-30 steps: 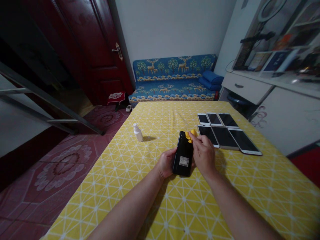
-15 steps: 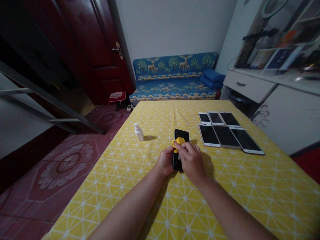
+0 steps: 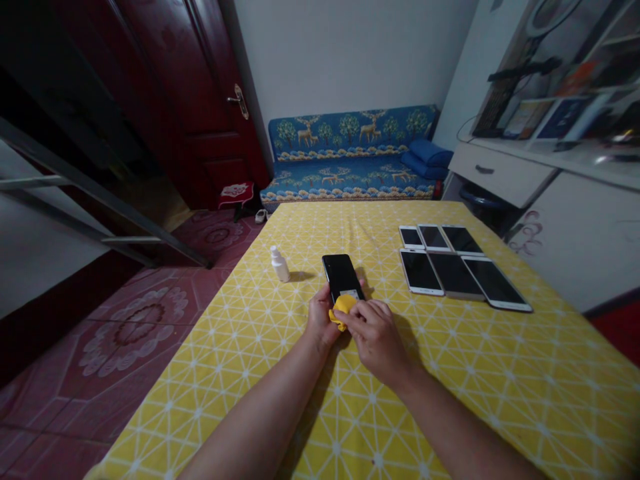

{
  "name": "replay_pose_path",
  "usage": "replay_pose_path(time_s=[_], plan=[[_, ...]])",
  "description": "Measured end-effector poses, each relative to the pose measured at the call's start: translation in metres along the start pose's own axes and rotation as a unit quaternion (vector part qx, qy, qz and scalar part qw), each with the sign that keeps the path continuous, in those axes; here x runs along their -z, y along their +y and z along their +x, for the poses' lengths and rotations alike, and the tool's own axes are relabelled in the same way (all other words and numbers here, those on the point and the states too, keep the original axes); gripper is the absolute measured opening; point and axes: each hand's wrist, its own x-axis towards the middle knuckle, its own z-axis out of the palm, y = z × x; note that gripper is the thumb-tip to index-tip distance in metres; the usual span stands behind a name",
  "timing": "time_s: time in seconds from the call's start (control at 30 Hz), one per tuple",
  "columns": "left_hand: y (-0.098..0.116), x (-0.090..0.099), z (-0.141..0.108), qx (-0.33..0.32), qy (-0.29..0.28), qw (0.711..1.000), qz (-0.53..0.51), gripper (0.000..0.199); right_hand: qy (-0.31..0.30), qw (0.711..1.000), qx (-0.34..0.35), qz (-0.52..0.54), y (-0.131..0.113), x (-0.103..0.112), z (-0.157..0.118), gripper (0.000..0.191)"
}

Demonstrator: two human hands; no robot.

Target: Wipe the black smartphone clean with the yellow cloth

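Observation:
A black smartphone [image 3: 342,277] lies back-up on the yellow tablecloth, angled with its top end to the far left, and a white label shows near its lower end. My left hand [image 3: 320,317] grips that lower end from the left side. My right hand [image 3: 373,340] pinches a yellow cloth [image 3: 341,311] against the phone's lower end. The cloth hides the bottom edge of the phone. A small white bottle [image 3: 280,265] stands upright to the left of the phone, apart from both hands.
Several smartphones [image 3: 440,267] lie in two rows on the tablecloth [image 3: 500,380], to the right of my hands. The table's left edge drops to a red patterned floor [image 3: 135,327]. A blue sofa [image 3: 350,153] stands beyond the far edge, and a white drawer unit [image 3: 500,177] stands at the right.
The yellow cloth has slid from the phone's upper part down to its lower end. The phone has turned, its top now angled left, and its back shows more.

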Motion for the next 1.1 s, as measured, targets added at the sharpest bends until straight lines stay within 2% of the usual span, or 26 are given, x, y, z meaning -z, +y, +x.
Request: replay_pose_path(time_s=[0.2,0.37,0.5,0.57,0.8,1.1], plan=[[0.004,0.005,0.002,-0.047,-0.017,0.999,-0.003,0.054,0.048,0.999,-0.023,-0.009,0.015,0.011,-0.004,0.035],[0.005,0.003,0.001,-0.051,-0.013,0.999,0.009,0.051,0.087,0.996,-0.016,-0.004,0.022,0.017,-0.004,0.036],[0.005,0.005,0.003,-0.059,0.068,0.996,0.008,0.046,0.081,0.996,0.015,0.024,0.018,0.020,-0.003,0.036],[0.006,0.007,0.004,-0.053,0.088,0.995,0.014,0.047,0.081,0.996,0.020,0.029,0.017,0.021,-0.002,0.036],[-0.001,0.009,0.001,0.006,0.050,0.998,0.045,0.047,0.101,0.995,-0.020,-0.016,0.031,0.019,-0.003,0.036],[-0.014,0.016,0.002,0.056,-0.031,0.994,0.085,0.043,0.180,0.979,-0.069,-0.063,0.055,0.015,0.005,0.039]])
